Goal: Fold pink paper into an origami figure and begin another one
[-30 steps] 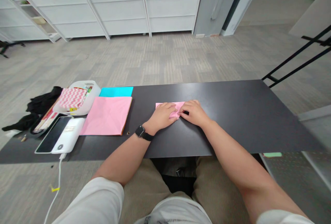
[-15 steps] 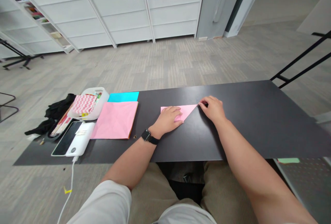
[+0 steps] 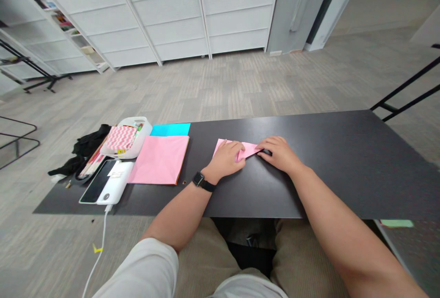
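In the head view, a folded pink paper (image 3: 249,150) is lying flat on the dark counter (image 3: 330,169), a little left of its middle and nearer the far edge than the near one; the left hand (image 3: 227,158) is resting palm down across the paper's left part, fingers spread loosely and pressing it to the surface rather than gripping it; the right hand (image 3: 280,153) is lying just beside it, its fingers stretched flat and its fingertips (image 3: 264,144) touching the paper's narrow right tip, so neither hand is closing around anything; a black watch (image 3: 198,179) is sitting on the left wrist; further left on the counter, a stack of pink sheets (image 3: 160,160) is lying flat, well apart from the folded paper, with a blue sheet (image 3: 171,129) showing just behind it; a white basket (image 3: 146,128) is standing beside the stack, holding a red-and-white zigzag packet (image 3: 120,138); in front of the basket a white device (image 3: 117,190) with a dark phone on it is lying near the counter's corner, and a white cable (image 3: 98,247) is hanging from it toward the floor; a black cloth (image 3: 91,135) is lying at the counter's far left end.
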A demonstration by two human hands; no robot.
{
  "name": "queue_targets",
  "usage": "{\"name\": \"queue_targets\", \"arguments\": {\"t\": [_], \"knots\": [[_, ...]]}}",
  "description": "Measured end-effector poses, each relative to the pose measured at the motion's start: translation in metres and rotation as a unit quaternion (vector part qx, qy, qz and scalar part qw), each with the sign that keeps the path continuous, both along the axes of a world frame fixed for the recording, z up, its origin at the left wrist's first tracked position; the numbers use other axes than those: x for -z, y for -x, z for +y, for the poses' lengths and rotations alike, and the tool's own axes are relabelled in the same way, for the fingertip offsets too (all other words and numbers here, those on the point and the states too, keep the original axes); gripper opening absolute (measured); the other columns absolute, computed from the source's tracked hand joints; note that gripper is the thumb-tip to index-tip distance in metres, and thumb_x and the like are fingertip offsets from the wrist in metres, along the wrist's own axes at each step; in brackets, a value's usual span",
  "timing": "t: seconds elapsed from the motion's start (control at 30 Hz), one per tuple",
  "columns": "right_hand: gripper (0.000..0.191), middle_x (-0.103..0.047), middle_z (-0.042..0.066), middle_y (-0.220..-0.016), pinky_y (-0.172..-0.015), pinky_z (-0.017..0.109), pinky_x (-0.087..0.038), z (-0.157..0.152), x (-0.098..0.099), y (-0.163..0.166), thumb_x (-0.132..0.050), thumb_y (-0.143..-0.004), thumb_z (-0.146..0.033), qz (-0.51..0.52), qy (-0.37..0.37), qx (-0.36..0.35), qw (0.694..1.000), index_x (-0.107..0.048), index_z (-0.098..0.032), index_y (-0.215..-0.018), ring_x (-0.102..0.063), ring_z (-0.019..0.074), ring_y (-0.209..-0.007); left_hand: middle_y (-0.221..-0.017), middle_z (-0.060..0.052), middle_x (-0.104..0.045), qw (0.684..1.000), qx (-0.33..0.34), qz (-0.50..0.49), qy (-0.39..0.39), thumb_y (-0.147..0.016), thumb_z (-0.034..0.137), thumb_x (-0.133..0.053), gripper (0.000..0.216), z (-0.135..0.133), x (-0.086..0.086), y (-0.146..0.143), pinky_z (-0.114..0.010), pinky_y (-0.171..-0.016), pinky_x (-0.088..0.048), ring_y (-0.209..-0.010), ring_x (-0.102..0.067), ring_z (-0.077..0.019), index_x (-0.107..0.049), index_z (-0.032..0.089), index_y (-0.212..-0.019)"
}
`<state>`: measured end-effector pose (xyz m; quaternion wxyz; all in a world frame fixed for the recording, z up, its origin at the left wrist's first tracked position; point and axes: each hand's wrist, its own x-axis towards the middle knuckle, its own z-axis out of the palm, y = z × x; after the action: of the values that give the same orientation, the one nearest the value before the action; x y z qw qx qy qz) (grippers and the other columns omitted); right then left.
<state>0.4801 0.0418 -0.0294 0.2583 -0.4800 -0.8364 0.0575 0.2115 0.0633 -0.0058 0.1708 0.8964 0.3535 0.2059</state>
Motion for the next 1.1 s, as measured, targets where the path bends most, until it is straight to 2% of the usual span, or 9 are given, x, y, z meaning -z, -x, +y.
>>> {"name": "queue_targets", "arguments": {"t": [0.17, 0.4, 0.67, 0.77, 0.83, 0.9, 0.97, 1.03, 1.1], "knots": [[0.015, -0.079, 0.006, -0.105, -0.099, 0.045, -0.041, 0.001, -0.001, 0.0, -0.064, -0.101, -0.026, -0.001, -0.03, 0.032, 0.999, -0.078, -0.027, -0.106, -0.068, 0.027, -0.105, -0.12, -0.005, -0.073, 0.999, 0.002, -0.038, -0.004, -0.089, 0.017, -0.062, 0.014, 0.002, -0.002, 0.001, -0.048, -0.119, -0.043, -0.12, -0.066, -0.0248, -0.062, 0.024, -0.102], [0.016, -0.079, 0.006, -0.111, -0.1, 0.046, -0.041, 0.005, 0.006, 0.006, -0.067, -0.1, -0.031, -0.004, -0.005, 0.018, 1.0, -0.078, -0.028, -0.111, -0.068, 0.0279, -0.108, -0.114, -0.008, -0.072, 1.0, 0.025, -0.015, 0.003, -0.088, 0.029, -0.078, 0.025, 0.01, 0.008, 0.002, -0.046, -0.102, -0.054, -0.109, -0.066, -0.0279, -0.063, 0.023, -0.107], [0.023, -0.08, 0.006, -0.106, -0.103, 0.047, -0.041, 0.004, -0.004, 0.01, -0.059, -0.106, -0.038, -0.01, -0.01, 0.038, 0.999, -0.079, -0.028, -0.103, -0.067, 0.0274, -0.105, -0.112, -0.008, -0.072, 0.998, 0.012, -0.054, -0.003, -0.09, 0.018, -0.066, 0.015, 0.009, 0.003, 0.002, -0.042, -0.102, -0.054, -0.111, -0.066, -0.0256, -0.068, 0.023, -0.104], [0.024, -0.079, 0.008, -0.109, -0.108, 0.05, -0.041, 0.0, -0.009, 0.013, -0.057, -0.106, -0.041, 0.043, -0.015, 0.064, 0.997, -0.078, -0.029, -0.109, -0.068, 0.0288, -0.11, -0.113, -0.007, -0.071, 0.998, -0.016, -0.064, -0.012, -0.092, 0.021, -0.066, 0.009, 0.008, -0.004, 0.006, -0.043, -0.104, -0.052, -0.112, -0.066, -0.0257, -0.072, 0.024, -0.098], [0.032, -0.077, 0.01, -0.116, -0.109, 0.05, -0.044, -0.001, -0.009, 0.012, -0.052, -0.107, -0.045, 0.133, -0.035, 0.113, 0.984, -0.071, -0.028, -0.127, -0.068, 0.0294, -0.114, -0.108, -0.007, -0.072, 0.993, -0.059, -0.104, -0.009, -0.095, 0.023, -0.064, 0.01, 0.01, -0.008, 0.01, -0.043, -0.104, -0.05, -0.108, -0.066, -0.0246, -0.074, 0.024, -0.094], [0.044, -0.075, 0.012, -0.119, -0.106, 0.048, -0.05, -0.001, -0.006, 0.009, -0.042, -0.109, -0.048, 0.238, -0.054, 0.187, 0.952, -0.059, -0.026, -0.143, -0.069, 0.0284, -0.114, -0.102, -0.006, -0.073, 0.974, -0.098, -0.204, 0.033, -0.099, 0.031, -0.064, 0.014, 0.014, -0.009, 0.014, -0.041, -0.101, -0.051, -0.102, -0.066, -0.0226, -0.074, 0.022, -0.095], [0.048, -0.074, 0.012, -0.117, -0.102, 0.046, -0.053, 0.001, -0.002, 0.005, -0.033, -0.11, -0.05, 0.309, -0.054, 0.243, 0.918, -0.054, -0.026, -0.146, -0.071, 0.027, -0.11, -0.099, -0.005, -0.073, 0.926, -0.119, -0.341, 0.114, -0.099, 0.04, -0.066, 0.02, 0.022, -0.007, 0.017, -0.037, -0.095, -0.053, -0.096, -0.067, -0.0202, -0.071, 0.021, -0.098], [0.048, -0.074, 0.012, -0.113, -0.102, 0.046, -0.055, 0.004, 0.001, 0.002, -0.033, -0.11, -0.055, 0.342, -0.039, 0.26, 0.902, -0.057, -0.026, -0.141, -0.071, 0.0269, -0.109, -0.098, -0.004, -0.073, 0.861, -0.128, -0.449, 0.202, -0.095, 0.049, -0.07, 0.029, 0.03, -0.002, 0.017, -0.033, -0.089, -0.054, -0.091, -0.068, -0.018, -0.067, 0.021, -0.1], [0.048, -0.075, 0.011, -0.112, -0.103, 0.047, -0.054, 0.008, 0.002, 0.001, -0.038, -0.108, -0.06, 0.363, 0.0, 0.238, 0.901, -0.061, -0.026, -0.133, -0.072, 0.0272, -0.109, -0.097, -0.003, -0.072, 0.819, -0.134, -0.488, 0.269, -0.088, 0.053, -0.076, 0.036, 0.036, 0.004, 0.015, -0.03, -0.086, -0.054, -0.089, -0.067, -0.0163, -0.064, 0.02, -0.098]]}}
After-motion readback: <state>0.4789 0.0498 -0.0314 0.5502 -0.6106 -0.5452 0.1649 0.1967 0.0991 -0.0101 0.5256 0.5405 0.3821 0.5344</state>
